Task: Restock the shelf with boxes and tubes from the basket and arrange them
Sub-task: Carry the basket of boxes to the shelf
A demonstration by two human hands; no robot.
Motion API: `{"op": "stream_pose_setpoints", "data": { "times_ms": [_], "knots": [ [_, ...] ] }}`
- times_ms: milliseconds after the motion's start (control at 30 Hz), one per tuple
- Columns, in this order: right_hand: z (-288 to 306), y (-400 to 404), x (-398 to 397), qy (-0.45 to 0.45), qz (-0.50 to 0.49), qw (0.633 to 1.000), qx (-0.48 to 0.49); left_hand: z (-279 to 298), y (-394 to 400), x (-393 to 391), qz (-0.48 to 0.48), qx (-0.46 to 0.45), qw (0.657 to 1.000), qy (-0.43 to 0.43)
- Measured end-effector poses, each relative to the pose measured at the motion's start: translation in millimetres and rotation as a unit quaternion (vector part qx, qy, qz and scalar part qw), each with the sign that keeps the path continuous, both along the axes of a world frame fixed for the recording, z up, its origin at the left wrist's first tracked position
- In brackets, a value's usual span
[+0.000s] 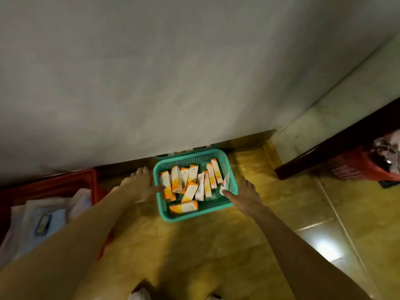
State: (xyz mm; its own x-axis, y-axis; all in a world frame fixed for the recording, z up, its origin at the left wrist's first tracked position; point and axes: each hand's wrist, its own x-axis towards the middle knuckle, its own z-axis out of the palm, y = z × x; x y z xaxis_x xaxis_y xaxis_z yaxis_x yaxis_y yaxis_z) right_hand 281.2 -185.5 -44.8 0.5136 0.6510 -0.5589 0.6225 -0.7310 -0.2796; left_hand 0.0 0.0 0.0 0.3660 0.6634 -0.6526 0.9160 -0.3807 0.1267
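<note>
A teal plastic basket [231,167] stands on the floor, holding several orange-and-white boxes [190,189] that lie jumbled and leaning. My left hand [138,187] is at the basket's left side, fingers stretched forward. Its thumb reaches over the rim and touches the leftmost box. At the basket's right side is my right hand [244,195], fingers also stretched forward. Its thumb lies against a tilted white box [225,182] at the right wall. Neither hand is curled round anything. The shelf's compartments are hidden.
A broad grey surface [173,72] fills the upper view and overhangs a second teal basket [164,157] behind the first. A red crate [65,180] with white packets is at the left. At the right, a red basket [357,167] sits beneath dark wooden furniture [324,152]. The floor is yellowish tile.
</note>
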Motion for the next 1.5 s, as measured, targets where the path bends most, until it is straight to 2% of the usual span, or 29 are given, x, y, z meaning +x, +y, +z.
{"op": "stream_pose_setpoints", "data": {
  "times_ms": [133, 333, 500, 600, 767, 867, 1333, 1500],
  "knots": [
    [-77.0, 27.6, 19.5, 0.019, -0.042, 0.999, 0.002, -84.5, 21.7, 3.5, 0.029, -0.028, 0.999, 0.036],
    [-176.1, 64.2, 47.7, 0.015, -0.057, 0.998, 0.025, -204.6, 39.6, 10.6, 0.068, -0.068, 0.995, 0.032],
    [-229.3, 74.1, 57.9, 0.067, -0.133, 0.987, 0.056, -281.8, 48.2, 13.0, 0.204, -0.093, 0.974, -0.031],
    [-246.5, 77.0, 59.2, 0.073, -0.142, 0.985, 0.062, -285.6, 43.0, 21.1, 0.238, -0.088, 0.966, -0.058],
    [-249.8, 66.5, 46.5, -0.023, -0.066, 0.997, 0.024, -294.5, 27.6, 27.7, 0.271, -0.070, 0.956, -0.091],
    [-254.0, 55.2, 45.6, -0.029, -0.051, 0.998, 0.022, -294.6, 24.5, 29.7, 0.269, -0.060, 0.957, -0.094],
    [-253.6, 17.9, 45.2, 0.015, -0.139, 0.988, 0.058, -289.4, 16.7, 34.0, 0.236, 0.036, 0.963, -0.122],
    [-230.8, -5.0, 39.0, 0.038, -0.182, 0.979, 0.079, -254.5, 7.7, 42.1, 0.217, 0.033, 0.967, -0.127]
  ]
}}
